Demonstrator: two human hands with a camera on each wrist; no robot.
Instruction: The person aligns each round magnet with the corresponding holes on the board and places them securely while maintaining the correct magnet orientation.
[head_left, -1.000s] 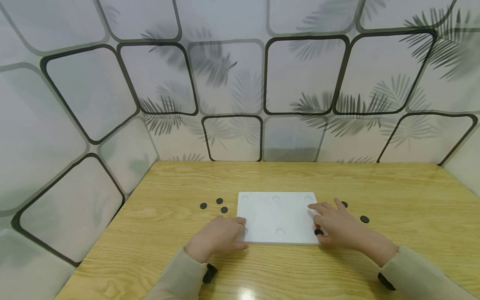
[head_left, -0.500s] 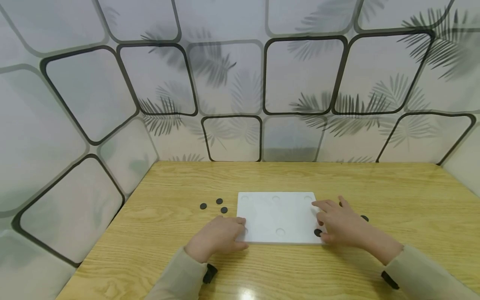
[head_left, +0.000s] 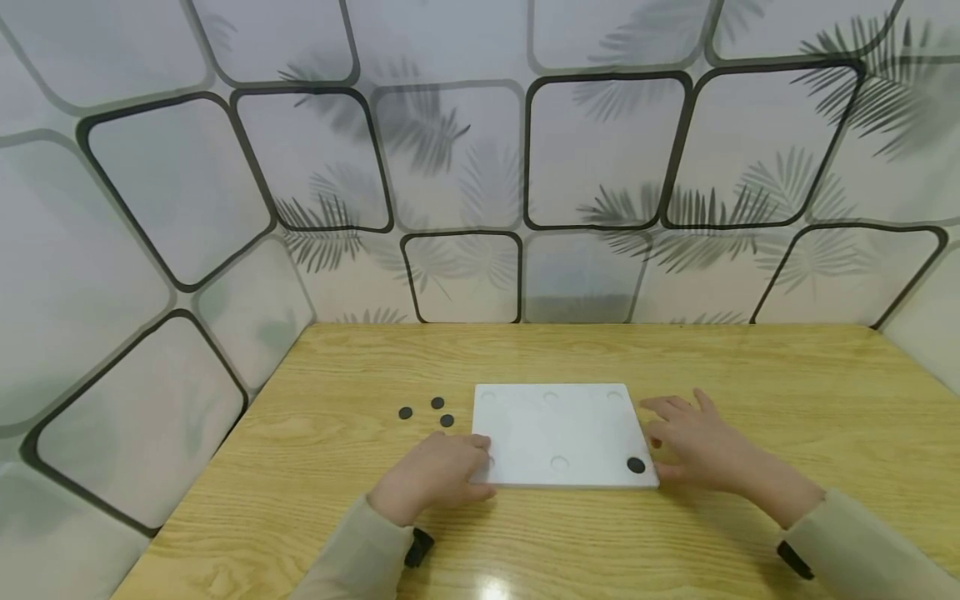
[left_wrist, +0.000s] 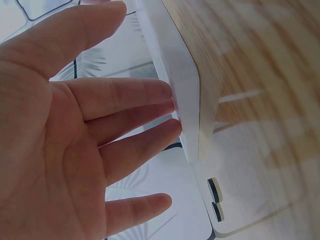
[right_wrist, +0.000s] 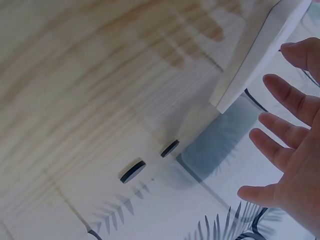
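A white rectangular board [head_left: 558, 429] with shallow round recesses lies flat on the table. One black disc [head_left: 636, 465] sits at its near right corner, over the place of a recess. My left hand [head_left: 438, 471] rests its fingertips on the board's left edge, fingers fairly straight, as the left wrist view also shows. Just off the right edge, my right hand [head_left: 701, 446] hovers with spread fingers and holds nothing. Two black discs, a nearer disc [right_wrist: 132, 171] and a farther disc [right_wrist: 170, 148], lie on the table in the right wrist view; the right hand hides them in the head view.
Left of the board lie three more black discs: a left disc [head_left: 406, 412], a back disc [head_left: 437, 402] and a front disc [head_left: 447, 421]. The wooden table [head_left: 570, 542] ends at a patterned wall [head_left: 457, 167] behind and to the left.
My right hand has let go of the black disc, leaving it at the board's near right corner, and has moved right, off the board. The left hand has stayed in place.
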